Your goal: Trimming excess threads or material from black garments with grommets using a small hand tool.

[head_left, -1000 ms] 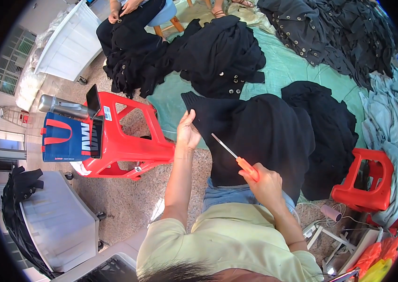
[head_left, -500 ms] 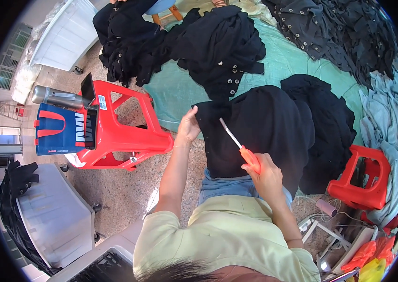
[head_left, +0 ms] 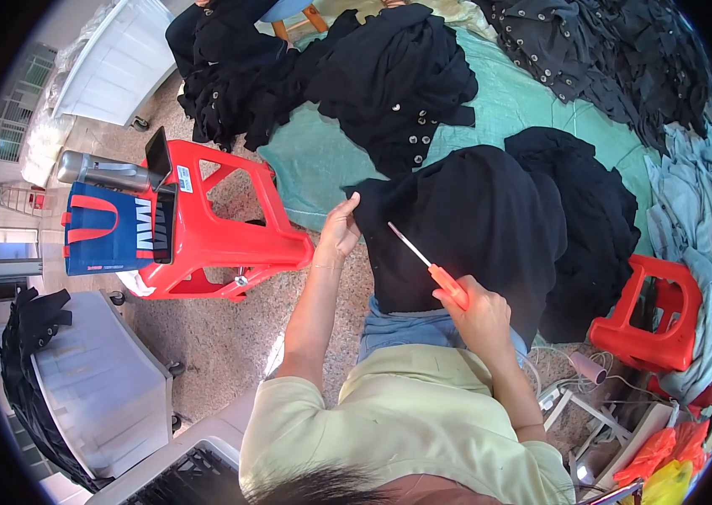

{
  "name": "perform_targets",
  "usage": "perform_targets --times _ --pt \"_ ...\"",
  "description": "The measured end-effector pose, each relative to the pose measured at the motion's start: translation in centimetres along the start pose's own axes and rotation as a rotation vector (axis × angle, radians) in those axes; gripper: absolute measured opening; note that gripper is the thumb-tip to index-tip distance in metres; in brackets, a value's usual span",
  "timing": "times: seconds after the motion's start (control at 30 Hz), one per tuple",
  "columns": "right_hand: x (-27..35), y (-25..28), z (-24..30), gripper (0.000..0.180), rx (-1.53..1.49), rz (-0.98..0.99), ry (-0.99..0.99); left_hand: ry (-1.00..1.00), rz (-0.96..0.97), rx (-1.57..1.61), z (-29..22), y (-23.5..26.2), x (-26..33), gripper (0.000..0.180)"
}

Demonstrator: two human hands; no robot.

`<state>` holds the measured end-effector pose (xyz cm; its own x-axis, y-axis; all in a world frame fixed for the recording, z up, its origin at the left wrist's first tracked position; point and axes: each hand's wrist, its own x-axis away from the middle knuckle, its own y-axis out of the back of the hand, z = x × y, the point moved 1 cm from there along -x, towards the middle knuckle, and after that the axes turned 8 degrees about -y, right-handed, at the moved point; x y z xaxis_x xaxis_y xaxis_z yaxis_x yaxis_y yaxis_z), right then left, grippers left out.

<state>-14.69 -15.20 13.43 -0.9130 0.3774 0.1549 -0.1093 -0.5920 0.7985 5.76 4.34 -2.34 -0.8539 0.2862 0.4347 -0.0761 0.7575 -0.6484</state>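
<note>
A black garment (head_left: 465,227) is spread over my lap, its near edge resting on my blue jeans. My left hand (head_left: 340,225) pinches the left edge of this cloth between thumb and fingers. In my right hand (head_left: 484,318) is an orange-handled tool (head_left: 448,286) with a long thin metal shaft, gripped by the handle. Its shaft points up and left, the tip lying over the cloth; whether it touches cannot be told. To the right of my lap lies more bunched black cloth (head_left: 591,227).
Left stands a red plastic stool (head_left: 238,252) bearing a steel flask (head_left: 103,171), a blue bag (head_left: 112,231) and a phone. Black garments (head_left: 398,76) are heaped ahead on a green sheet (head_left: 314,160). A small red stool (head_left: 646,316) and grey cloth (head_left: 696,210) are right. Another person sits at the far side.
The tool's tip has dropped slightly and swung a little left over the cloth. My left hand keeps its hold on the edge.
</note>
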Motion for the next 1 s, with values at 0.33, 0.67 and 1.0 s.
perform_targets --times 0.33,0.67,1.0 --pt "0.8 -0.3 -0.6 0.035 0.111 0.094 0.048 0.015 -0.002 -0.097 1.6 2.9 1.5 0.021" --pt "1.3 1.0 -0.5 0.035 0.069 0.096 0.073 0.128 0.082 -0.005 1.3 2.4 5.1 0.022" --pt "2.2 2.8 -0.9 0.032 0.136 0.213 0.066 0.037 0.006 -0.102 2.0 3.6 5.2 0.019"
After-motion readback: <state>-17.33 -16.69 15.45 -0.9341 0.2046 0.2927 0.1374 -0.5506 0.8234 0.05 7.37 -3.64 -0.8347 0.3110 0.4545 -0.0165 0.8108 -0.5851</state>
